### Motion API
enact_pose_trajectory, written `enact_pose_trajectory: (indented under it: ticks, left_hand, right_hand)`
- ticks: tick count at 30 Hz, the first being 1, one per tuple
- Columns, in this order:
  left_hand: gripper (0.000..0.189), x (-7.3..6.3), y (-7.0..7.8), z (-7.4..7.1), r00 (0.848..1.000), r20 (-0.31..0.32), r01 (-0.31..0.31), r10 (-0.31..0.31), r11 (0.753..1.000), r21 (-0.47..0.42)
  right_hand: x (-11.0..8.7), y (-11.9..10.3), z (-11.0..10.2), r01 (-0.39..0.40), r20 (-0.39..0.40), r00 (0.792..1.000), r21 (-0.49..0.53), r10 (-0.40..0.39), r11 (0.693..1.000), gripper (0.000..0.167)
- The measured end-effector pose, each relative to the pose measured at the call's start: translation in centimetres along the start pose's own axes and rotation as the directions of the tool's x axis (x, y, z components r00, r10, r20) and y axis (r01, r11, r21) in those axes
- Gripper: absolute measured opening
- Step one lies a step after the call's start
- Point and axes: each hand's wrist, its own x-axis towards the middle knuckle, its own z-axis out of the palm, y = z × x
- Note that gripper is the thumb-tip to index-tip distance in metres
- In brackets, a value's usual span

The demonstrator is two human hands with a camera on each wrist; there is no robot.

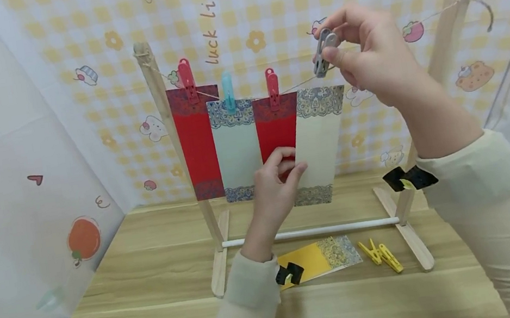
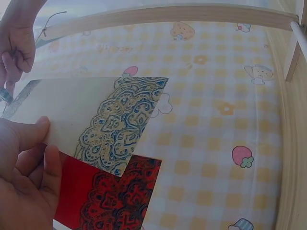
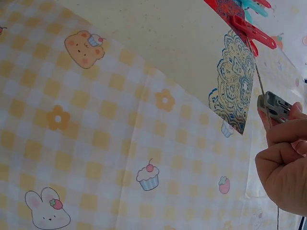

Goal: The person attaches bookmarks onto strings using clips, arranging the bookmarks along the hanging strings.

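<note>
My left hand (image 1: pixel 276 188) pinches the side edge of a cream patterned paper card (image 1: pixel 321 143). The card's patterned top reaches up near the string, just right of a red card (image 1: pixel 276 136) that it partly overlaps. My right hand (image 1: pixel 367 49) holds a grey clothespin (image 1: pixel 325 54) between thumb and fingers, above the cream card's upper right corner. In the right wrist view the clothespin (image 3: pixel 276 105) is at the string (image 3: pixel 259 79), apart from the card. Whether its jaws are parted is unclear.
Red clothespins (image 1: pixel 187 78) and a light blue clothespin (image 1: pixel 228 94) hold more cards on the string between two wooden posts (image 1: pixel 162 101). A white rod (image 1: pixel 310 232) joins the stand's feet. A yellow card (image 1: pixel 307 262) and yellow clothespins (image 1: pixel 390 258) lie on the wooden table (image 1: pixel 160 316).
</note>
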Motion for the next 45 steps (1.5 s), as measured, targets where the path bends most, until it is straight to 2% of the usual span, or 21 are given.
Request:
enact_pose_trajectory:
  ticks: [8, 17, 26, 35, 42, 45]
  left_hand:
    - [0.023, 0.0, -0.3, 0.6, 1.000, -0.012, 0.014, -0.014, 0.999, -0.044]
    - [0.024, 0.2, -0.2, 0.7, 0.999, -0.025, 0.022, -0.024, 0.998, -0.055]
    - [0.024, 0.3, -0.3, 0.8, 1.000, -0.024, -0.009, 0.008, 0.998, -0.055]
    - [0.025, 0.1, -0.6, 1.0, 0.999, 0.021, 0.029, -0.028, 0.998, -0.053]
    - [0.026, -0.1, -1.1, 1.0, 0.997, 0.064, 0.052, -0.050, 0.998, -0.032]
    - [0.028, -0.2, -1.3, 0.8, 0.996, 0.071, 0.058, -0.058, 0.998, -0.006]
  right_hand:
    - [-0.3, 0.4, -0.1, -0.086, 0.034, 0.995, -0.155, 0.093, 0.984, 0.017]
    - [-0.4, 1.1, -0.1, -0.097, 0.078, 0.991, -0.169, 0.112, 0.981, 0.019]
    - [-0.7, 1.2, -0.4, -0.109, 0.109, 0.985, -0.196, 0.132, 0.975, 0.019]
    - [-1.1, 1.3, -0.9, -0.088, 0.187, 0.972, -0.266, 0.141, 0.960, 0.020]
    - [-1.2, 1.6, -1.5, -0.099, 0.213, 0.963, -0.300, 0.168, 0.949, 0.027]
    - [-1.2, 1.5, -1.6, -0.110, 0.201, 0.963, -0.319, 0.180, 0.941, 0.033]
